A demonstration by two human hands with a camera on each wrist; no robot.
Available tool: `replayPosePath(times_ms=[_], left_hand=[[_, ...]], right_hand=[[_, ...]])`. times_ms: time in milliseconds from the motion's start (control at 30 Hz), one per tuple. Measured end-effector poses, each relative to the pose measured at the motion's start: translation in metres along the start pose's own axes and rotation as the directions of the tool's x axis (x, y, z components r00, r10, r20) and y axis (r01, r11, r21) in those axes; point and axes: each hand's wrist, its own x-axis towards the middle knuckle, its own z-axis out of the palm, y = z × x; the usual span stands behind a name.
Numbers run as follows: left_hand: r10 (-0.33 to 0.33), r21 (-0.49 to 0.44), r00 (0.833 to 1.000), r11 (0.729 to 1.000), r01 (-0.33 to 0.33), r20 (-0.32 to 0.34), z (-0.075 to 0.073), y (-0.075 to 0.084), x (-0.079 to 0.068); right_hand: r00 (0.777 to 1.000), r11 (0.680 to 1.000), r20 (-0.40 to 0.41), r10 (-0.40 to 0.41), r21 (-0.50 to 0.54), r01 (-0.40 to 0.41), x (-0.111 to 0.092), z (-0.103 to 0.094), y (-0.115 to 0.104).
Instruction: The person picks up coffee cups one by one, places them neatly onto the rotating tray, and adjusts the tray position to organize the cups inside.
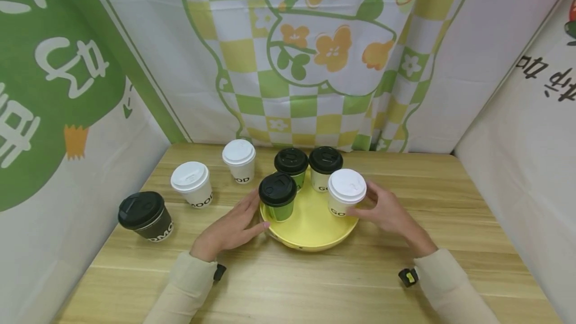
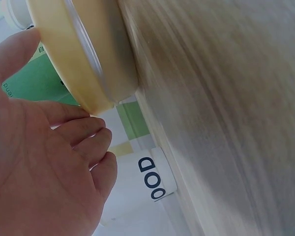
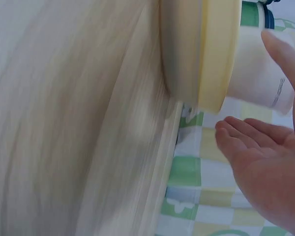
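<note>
A round yellow tray (image 1: 310, 231) carries two green paper cups with black lids, one at the front left (image 1: 280, 206) and one behind it (image 1: 298, 178). Also on it are a white paper cup with a black lid (image 1: 320, 181) and a white paper cup with a white lid (image 1: 339, 203). My left hand (image 1: 231, 226) lies along the tray's left side, its fingertips right at the rim in the left wrist view. At the right, my right hand (image 1: 389, 211) is spread beside the white-lidded cup. In the right wrist view its fingers stand apart from that cup, the thumb overlapping it.
Left of the tray stand two white cups with white lids, one nearer the back (image 1: 240, 166) and one farther left (image 1: 198, 194). A dark cup with a black lid (image 1: 155, 224) is at the far left. Printed curtains (image 1: 310, 114) hang behind the wooden table (image 1: 288, 289).
</note>
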Motion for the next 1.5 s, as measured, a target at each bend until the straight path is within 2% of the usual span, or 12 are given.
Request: replayPosePath(times_ms=[167, 267, 500, 700, 867, 1033, 1133, 1233, 1300, 1500], left_hand=[[-0.002, 0.001, 1.0, 1.0, 0.002, 0.0, 0.0, 0.0, -0.001], [0.004, -0.001, 1.0, 1.0, -0.004, -0.002, 0.0, 0.001, 0.0], [-0.024, 0.006, 1.0, 1.0, 0.024, 0.006, -0.002, 0.003, -0.004], [-0.065, 0.031, 0.998, 0.997, 0.064, 0.004, -0.007, 0.007, -0.013], [-0.089, 0.059, 0.994, 0.994, 0.092, -0.057, -0.016, 0.008, -0.024], [-0.125, 0.091, 0.981, 0.986, 0.14, -0.15, -0.031, 0.007, -0.036], [-0.146, 0.065, 0.963, 0.984, 0.164, -0.227, -0.044, 0.007, -0.041], [-0.168, 0.008, 0.932, 0.984, 0.181, -0.322, -0.056, 0.006, -0.047], [-0.178, -0.033, 0.904, 0.983, 0.179, -0.388, -0.064, 0.005, -0.051], [-0.221, -0.097, 0.802, 0.975, 0.201, -0.554, -0.085, 0.002, -0.069]], right_hand=[[0.997, 0.987, 0.072, 0.042, -0.161, -0.03, -0.002, -0.008, 0.005], [0.991, 0.978, 0.114, 0.064, -0.206, -0.04, -0.003, -0.011, 0.009], [0.982, 0.98, 0.187, 0.019, -0.197, 0.018, 0.0, -0.013, 0.015], [0.978, 0.975, 0.208, 0.032, -0.22, 0.015, 0.0, -0.012, 0.015], [0.975, 0.977, 0.22, 0.027, -0.211, 0.02, 0.001, -0.011, 0.016], [0.975, 0.977, 0.223, 0.01, -0.212, 0.038, 0.002, -0.009, 0.017], [0.976, 0.975, 0.218, 0.014, -0.219, 0.035, 0.002, -0.009, 0.016], [0.976, 0.976, 0.218, 0.013, -0.214, 0.035, 0.001, -0.009, 0.016], [0.975, 0.978, 0.221, 0.011, -0.207, 0.036, 0.001, -0.008, 0.016], [0.975, 0.978, 0.221, 0.01, -0.206, 0.037, 0.0, -0.007, 0.016]])
